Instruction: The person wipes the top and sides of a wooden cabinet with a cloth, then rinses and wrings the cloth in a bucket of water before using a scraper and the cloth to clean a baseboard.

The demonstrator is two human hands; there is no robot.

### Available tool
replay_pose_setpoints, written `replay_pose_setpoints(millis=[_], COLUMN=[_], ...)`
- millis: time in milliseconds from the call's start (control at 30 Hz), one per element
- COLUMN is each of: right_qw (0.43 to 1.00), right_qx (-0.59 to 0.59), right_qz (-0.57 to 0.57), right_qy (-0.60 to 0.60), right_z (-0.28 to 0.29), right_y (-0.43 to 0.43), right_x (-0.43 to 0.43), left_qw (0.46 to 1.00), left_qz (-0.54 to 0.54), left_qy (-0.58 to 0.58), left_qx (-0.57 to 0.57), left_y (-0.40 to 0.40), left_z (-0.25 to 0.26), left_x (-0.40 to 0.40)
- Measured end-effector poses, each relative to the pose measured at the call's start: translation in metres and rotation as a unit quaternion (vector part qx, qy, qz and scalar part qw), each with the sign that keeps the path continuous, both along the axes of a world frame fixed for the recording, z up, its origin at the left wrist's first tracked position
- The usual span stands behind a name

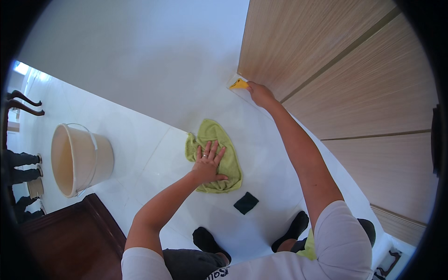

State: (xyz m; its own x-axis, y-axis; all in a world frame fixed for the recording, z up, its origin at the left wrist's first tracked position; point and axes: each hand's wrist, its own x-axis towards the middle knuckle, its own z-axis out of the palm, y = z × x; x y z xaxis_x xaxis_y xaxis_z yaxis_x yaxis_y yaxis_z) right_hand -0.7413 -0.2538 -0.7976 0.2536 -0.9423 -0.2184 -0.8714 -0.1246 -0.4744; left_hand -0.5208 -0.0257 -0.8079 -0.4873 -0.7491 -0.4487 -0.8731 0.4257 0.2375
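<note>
My left hand [207, 166] lies flat with spread fingers on a crumpled yellow-green cloth [229, 161] on the white tiled floor [157, 157]. Stretched out ahead, my right hand [260, 93] grips a yellow scraper-like tool [239, 84], whose wide end is at the floor corner beside the wood-grain cabinet. Its blade edge cannot be made out. A dark green scouring pad [246, 203] rests on the floor between the cloth and my feet, touched by neither hand.
A beige bucket [101, 154] with a raised handle stands at the left. Below it is a dark wooden furniture piece [70, 241]. A white wall [140, 52] rises ahead, and wood-grain cabinet panels [350, 87] line the right. Other people's legs [24, 166] show at the far left.
</note>
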Motion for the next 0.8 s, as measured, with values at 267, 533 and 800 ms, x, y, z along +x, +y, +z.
replay_pose_setpoints(millis=[267, 533, 800], right_qw=[0.999, 0.996, 0.997], right_qx=[-0.036, -0.015, 0.015], right_qz=[-0.027, -0.082, -0.058], right_qy=[0.002, -0.040, -0.042], right_z=[0.004, -0.007, -0.002], right_y=[0.005, 0.004, 0.039], right_x=[0.009, 0.017, 0.009], left_qw=[1.000, 1.000, 1.000], left_qz=[-0.002, 0.001, -0.005], left_qy=[-0.023, -0.020, -0.011], left_qx=[0.020, 0.019, 0.008], left_y=[-0.001, -0.003, -0.001], left_z=[-0.001, -0.001, 0.000], left_x=[0.000, -0.002, -0.001])
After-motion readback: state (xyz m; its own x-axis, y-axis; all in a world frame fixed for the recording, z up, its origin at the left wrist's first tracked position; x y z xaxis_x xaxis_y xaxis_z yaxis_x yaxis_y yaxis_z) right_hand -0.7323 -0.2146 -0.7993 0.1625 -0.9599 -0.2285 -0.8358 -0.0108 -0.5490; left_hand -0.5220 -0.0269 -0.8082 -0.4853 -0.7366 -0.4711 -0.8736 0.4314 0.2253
